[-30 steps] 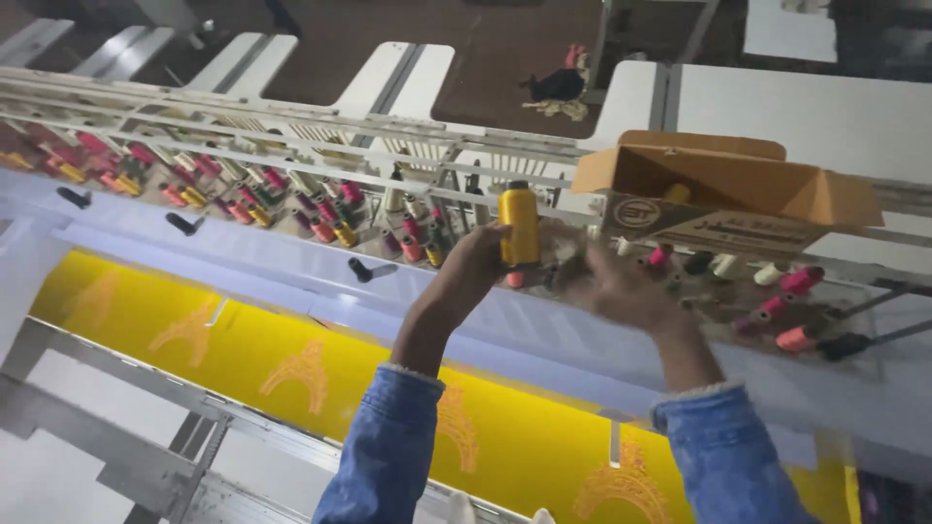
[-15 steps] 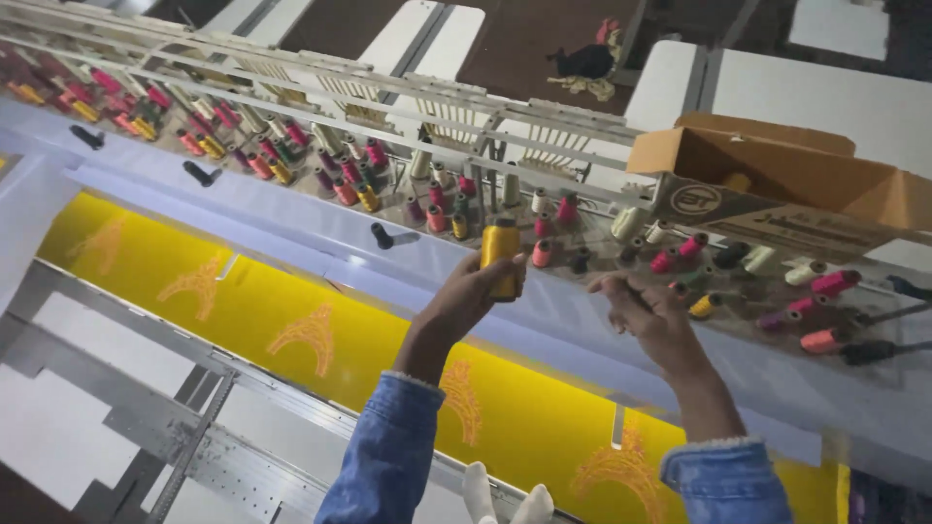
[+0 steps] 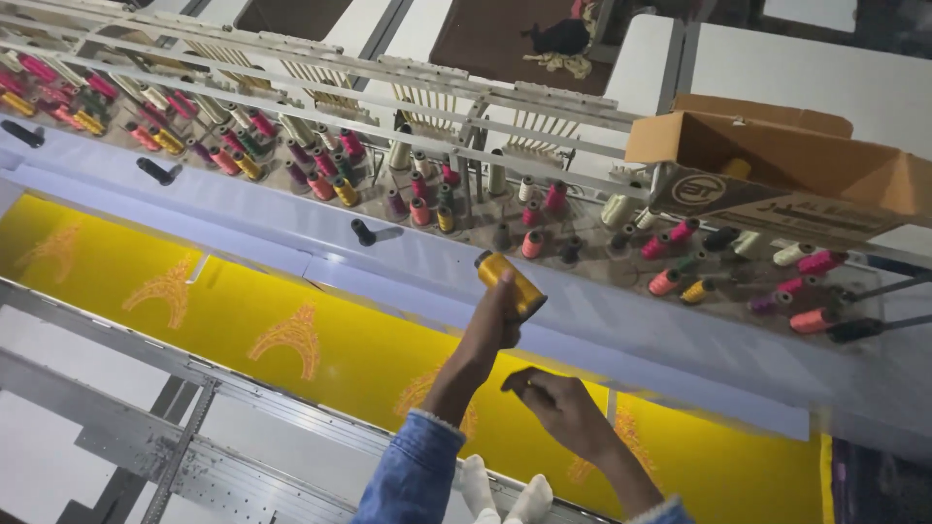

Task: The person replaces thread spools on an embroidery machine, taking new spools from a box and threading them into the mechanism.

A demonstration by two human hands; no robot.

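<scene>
A yellow thread spool (image 3: 511,283) is held up in the left hand (image 3: 492,323), gripped at its lower end by the fingers and tilted so that its top leans toward the upper left. The spool is raised in front of the pale front rail (image 3: 427,267) of a long embroidery machine, just below the thread rack (image 3: 582,247) and clear of it. The right hand (image 3: 563,408) is seen lower and to the right, above the yellow fabric (image 3: 320,340), with its fingers curled loosely inward; whether anything thin is pinched between them cannot be told. Blue denim sleeves (image 3: 413,475) are worn on both forearms. On the rack, many upright spools in pink, red, yellow, purple, cream and black are set in rows, running away to the upper left. An open cardboard box (image 3: 777,160) is placed at the right end of the rack, behind the spools. The yellow fabric is stretched flat under the machine, and orange tower-shaped motifs (image 3: 291,335) are stitched on it at intervals. A grey metal frame (image 3: 184,456) is seen along the fabric's near edge.
</scene>
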